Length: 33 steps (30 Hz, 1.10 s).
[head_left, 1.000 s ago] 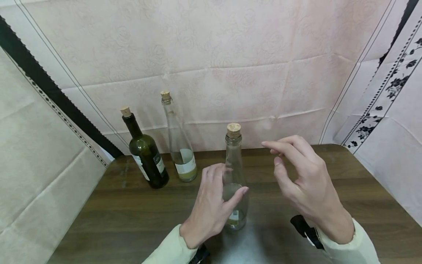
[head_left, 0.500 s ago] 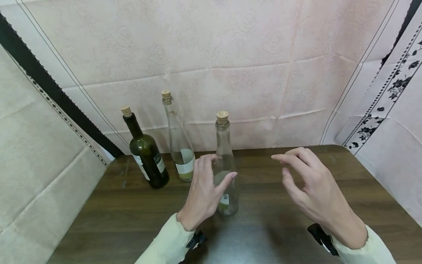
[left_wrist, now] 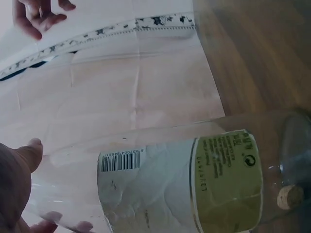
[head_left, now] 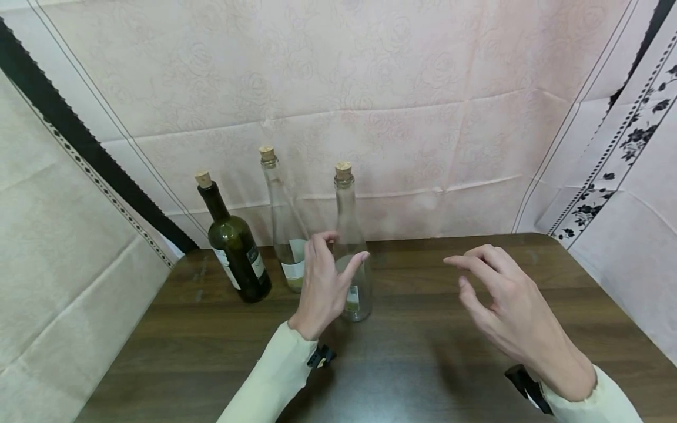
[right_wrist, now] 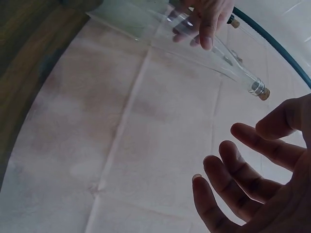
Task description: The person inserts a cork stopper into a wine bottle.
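My left hand (head_left: 325, 279) holds a clear glass bottle (head_left: 353, 241) around its body, thumb on the near side. The bottle stands upright on the table, with a cork (head_left: 343, 171) in its mouth. In the left wrist view its white and olive label (left_wrist: 180, 179) shows a barcode, and a small cork (left_wrist: 290, 197) is seen through the glass near the base. Another corked clear bottle (head_left: 282, 217) stands just left of it, partly hidden by my left hand. My right hand (head_left: 502, 299) hovers at the right, fingers loosely bent, holding nothing.
A dark green wine bottle (head_left: 233, 235), corked and labelled, stands at the left of the row. The brown wooden table (head_left: 211, 358) ends at a pale cloth backdrop (head_left: 423, 153), with more cloth at both sides.
My left hand has moved the clear bottle away from me and leftward, closer to the other two. My right hand has drawn back, down and to the right.
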Motion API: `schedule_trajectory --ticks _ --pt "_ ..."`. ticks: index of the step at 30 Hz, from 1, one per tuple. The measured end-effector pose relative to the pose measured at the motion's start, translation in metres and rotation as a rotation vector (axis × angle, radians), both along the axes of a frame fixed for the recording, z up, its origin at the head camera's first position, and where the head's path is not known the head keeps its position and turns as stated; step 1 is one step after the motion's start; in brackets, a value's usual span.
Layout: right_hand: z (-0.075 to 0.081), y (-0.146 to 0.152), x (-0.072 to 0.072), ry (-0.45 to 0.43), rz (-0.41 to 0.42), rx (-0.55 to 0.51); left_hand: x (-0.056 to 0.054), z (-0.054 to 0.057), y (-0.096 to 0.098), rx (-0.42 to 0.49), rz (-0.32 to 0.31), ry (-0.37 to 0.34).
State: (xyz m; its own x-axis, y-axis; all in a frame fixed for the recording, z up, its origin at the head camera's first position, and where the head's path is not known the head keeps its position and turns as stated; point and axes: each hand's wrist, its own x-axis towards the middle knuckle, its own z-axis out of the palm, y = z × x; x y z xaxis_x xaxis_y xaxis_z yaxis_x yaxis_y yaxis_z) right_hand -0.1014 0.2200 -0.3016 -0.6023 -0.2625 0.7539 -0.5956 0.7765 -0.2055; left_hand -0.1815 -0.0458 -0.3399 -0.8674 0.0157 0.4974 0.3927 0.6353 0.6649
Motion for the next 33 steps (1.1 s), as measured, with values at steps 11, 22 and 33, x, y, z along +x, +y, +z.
schedule_trajectory --ticks 11,22,33 --pt "-0.001 0.004 -0.004 -0.01 -0.01 0.027 -0.023 0.004 0.0 -0.036 0.109 0.127" --pt "-0.007 -0.001 -0.017 -0.086 -0.045 0.062 -0.043 0.006 0.007 0.006 0.185 0.156" --pt "-0.012 0.002 -0.022 -0.23 -0.113 0.073 -0.049 0.007 -0.002 -0.071 0.185 0.158"
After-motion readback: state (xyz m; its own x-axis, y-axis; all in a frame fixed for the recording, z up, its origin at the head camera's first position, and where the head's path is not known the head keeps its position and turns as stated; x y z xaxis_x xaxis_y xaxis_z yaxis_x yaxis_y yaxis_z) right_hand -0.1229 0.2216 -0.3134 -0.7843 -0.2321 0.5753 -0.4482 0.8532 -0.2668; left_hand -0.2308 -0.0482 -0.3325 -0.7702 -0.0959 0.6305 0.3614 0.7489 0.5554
